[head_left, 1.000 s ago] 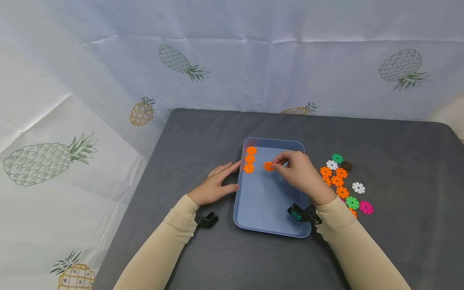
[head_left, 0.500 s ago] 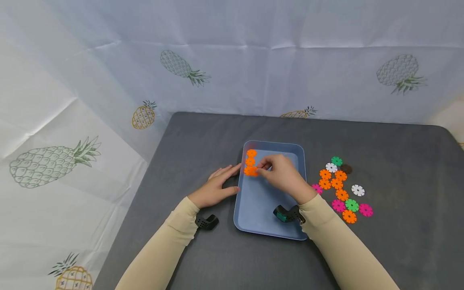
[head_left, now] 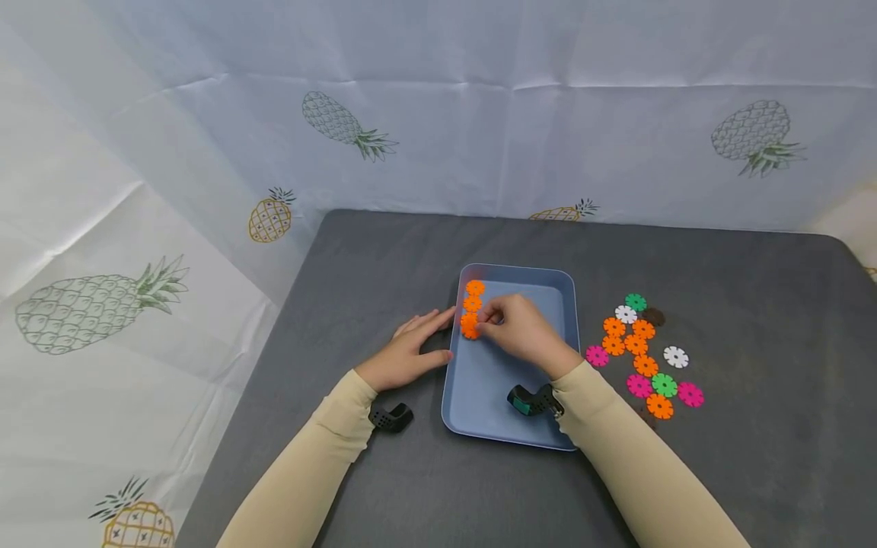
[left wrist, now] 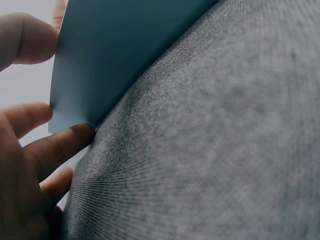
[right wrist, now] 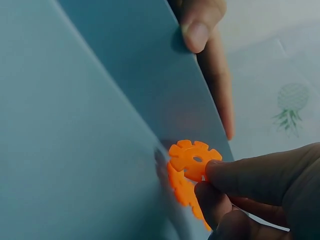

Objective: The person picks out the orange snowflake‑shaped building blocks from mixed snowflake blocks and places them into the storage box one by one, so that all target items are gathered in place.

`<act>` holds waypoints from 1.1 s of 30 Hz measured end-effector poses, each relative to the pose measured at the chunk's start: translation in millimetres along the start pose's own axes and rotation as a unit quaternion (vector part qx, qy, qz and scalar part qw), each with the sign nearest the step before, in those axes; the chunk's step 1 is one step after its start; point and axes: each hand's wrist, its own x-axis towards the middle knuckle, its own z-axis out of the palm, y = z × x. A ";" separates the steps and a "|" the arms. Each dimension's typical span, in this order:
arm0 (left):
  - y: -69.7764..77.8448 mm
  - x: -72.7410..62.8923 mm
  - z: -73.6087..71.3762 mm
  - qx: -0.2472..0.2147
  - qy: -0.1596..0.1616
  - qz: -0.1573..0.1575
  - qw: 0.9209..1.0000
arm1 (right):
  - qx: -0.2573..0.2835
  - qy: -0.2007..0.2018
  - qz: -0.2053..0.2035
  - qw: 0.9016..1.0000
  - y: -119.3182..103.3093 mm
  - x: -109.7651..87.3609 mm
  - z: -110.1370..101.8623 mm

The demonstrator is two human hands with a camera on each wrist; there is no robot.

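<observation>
- Three orange discs [head_left: 473, 304] lie in a line down the left side of my blue tray [head_left: 479, 415], starting near its far corner; the tray's wall seems to serve as a straight guide.
- At the near end of that line sits the held disc [right wrist: 189, 162], also orange, pinched by my right fingers [right wrist: 255, 177]; it appears to overlap its neighbour, and whether it touches the tray's floor I cannot tell.
- My grip takes only the disc's edge, leaving most of its face and the centre hole uncovered, a hold suited, I judge, to small, exact shifts of a flat piece.
- My left fingers [left wrist: 57, 150], straight and spread, grasp nothing; they rest against the tray's outer left side, thumb at the rim, likely to brace it while I work inside.
- Loose discs [head_left: 636, 344] in orange, green, white, magenta and brown lie right of the tray on the grey counter [head_left: 384, 259], perhaps put there to suit my right side's reach.
</observation>
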 end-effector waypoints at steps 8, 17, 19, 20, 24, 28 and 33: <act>-0.6 0.4 1.5 -0.002 0.007 0.010 1.000 | 0.003 -0.008 -0.012 1.000 2.8 0.3 4.8; -0.8 0.7 2.1 0.003 0.008 0.010 1.000 | 0.000 -0.005 -0.013 1.000 6.3 0.3 10.9; -1.9 0.8 2.5 0.004 0.009 0.012 1.000 | -0.003 -0.004 -0.013 1.000 6.6 0.2 12.2; -1.8 0.7 2.4 0.003 0.010 0.013 1.000 | -0.004 -0.004 -0.013 1.000 6.5 0.1 12.6; -1.7 0.4 2.4 0.002 0.011 0.017 1.000 | -0.011 -0.001 -0.013 1.000 5.8 -0.1 13.5; -1.2 0.6 2.2 0.001 0.011 0.017 1.000 | -0.022 0.001 -0.016 1.000 5.0 0.4 14.2; -0.9 1.0 1.8 0.000 0.010 0.018 1.000 | -0.032 0.005 -0.017 0.999 4.6 1.4 15.9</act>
